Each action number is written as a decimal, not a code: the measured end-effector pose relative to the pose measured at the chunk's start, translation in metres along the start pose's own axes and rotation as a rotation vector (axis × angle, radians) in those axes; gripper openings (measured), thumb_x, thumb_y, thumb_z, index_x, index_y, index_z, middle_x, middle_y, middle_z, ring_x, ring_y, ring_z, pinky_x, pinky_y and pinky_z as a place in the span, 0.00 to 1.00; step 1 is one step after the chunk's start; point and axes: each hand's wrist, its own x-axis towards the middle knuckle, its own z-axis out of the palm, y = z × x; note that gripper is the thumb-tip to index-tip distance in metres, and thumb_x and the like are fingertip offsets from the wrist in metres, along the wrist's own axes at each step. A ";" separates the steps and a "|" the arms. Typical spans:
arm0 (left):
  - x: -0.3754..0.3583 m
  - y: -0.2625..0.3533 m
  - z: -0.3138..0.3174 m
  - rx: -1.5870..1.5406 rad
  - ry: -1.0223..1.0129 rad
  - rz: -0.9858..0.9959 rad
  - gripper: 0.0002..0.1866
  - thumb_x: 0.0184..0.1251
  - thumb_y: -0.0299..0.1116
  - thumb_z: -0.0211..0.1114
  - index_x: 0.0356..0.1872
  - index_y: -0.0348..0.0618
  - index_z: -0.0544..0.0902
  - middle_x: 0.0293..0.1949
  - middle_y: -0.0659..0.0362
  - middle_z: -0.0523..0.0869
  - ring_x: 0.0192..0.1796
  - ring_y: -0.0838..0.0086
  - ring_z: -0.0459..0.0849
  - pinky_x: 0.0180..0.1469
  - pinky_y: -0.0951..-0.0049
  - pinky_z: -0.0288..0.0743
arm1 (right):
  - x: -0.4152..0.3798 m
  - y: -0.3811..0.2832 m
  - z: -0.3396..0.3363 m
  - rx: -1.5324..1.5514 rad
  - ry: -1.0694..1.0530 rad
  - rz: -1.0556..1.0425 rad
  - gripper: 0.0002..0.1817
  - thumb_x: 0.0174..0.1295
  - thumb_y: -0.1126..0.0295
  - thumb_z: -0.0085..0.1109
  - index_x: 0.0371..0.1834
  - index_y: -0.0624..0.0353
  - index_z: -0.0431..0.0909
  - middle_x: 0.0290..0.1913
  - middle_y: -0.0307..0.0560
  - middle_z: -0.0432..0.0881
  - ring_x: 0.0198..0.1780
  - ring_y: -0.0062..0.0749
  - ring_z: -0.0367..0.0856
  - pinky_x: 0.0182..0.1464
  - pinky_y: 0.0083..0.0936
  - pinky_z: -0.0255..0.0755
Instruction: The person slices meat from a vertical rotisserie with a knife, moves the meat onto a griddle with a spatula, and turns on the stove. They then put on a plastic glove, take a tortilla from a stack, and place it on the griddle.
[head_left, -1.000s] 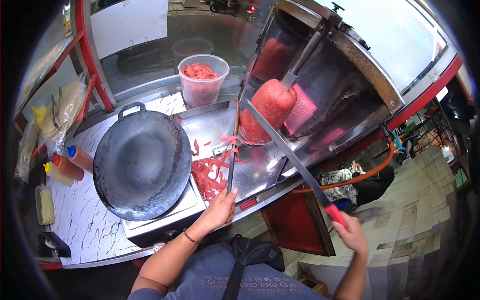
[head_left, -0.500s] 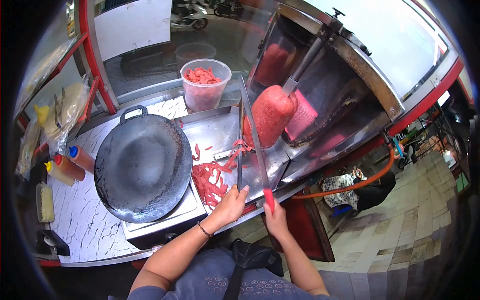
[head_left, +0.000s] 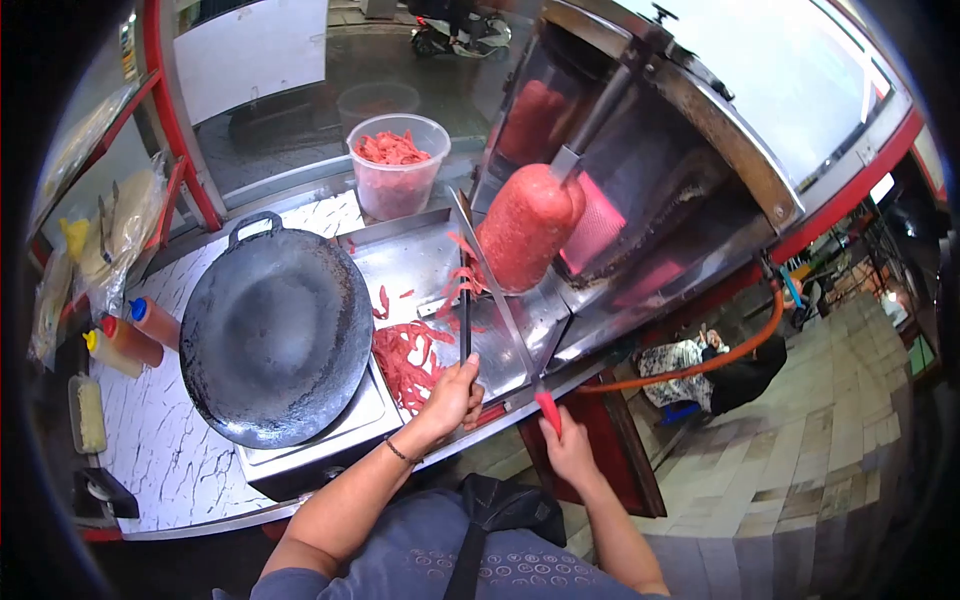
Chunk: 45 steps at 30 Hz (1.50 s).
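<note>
A red cone of meat (head_left: 527, 228) hangs on its spit above the steel tray (head_left: 420, 260). The right hand (head_left: 568, 450) grips a long knife (head_left: 495, 295) by its red handle, blade against the meat. The left hand (head_left: 452, 396) clasps dark tongs (head_left: 464, 310) just beside the blade, over red shavings (head_left: 405, 355).

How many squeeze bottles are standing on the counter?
2 that I can make out: a blue-capped bottle left of the wok and a red-capped bottle beside it. A yellow cap nearby may be a third.
</note>
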 end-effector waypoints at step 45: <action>-0.025 0.021 -0.014 -0.332 -0.115 -0.163 0.20 0.80 0.56 0.38 0.33 0.54 0.62 0.16 0.67 0.58 0.13 0.82 0.51 0.13 0.79 0.45 | -0.058 -0.057 -0.197 -0.565 -0.213 0.159 0.14 0.64 0.63 0.58 0.37 0.64 0.72 0.26 0.68 0.78 0.35 0.67 0.77 0.36 0.54 0.68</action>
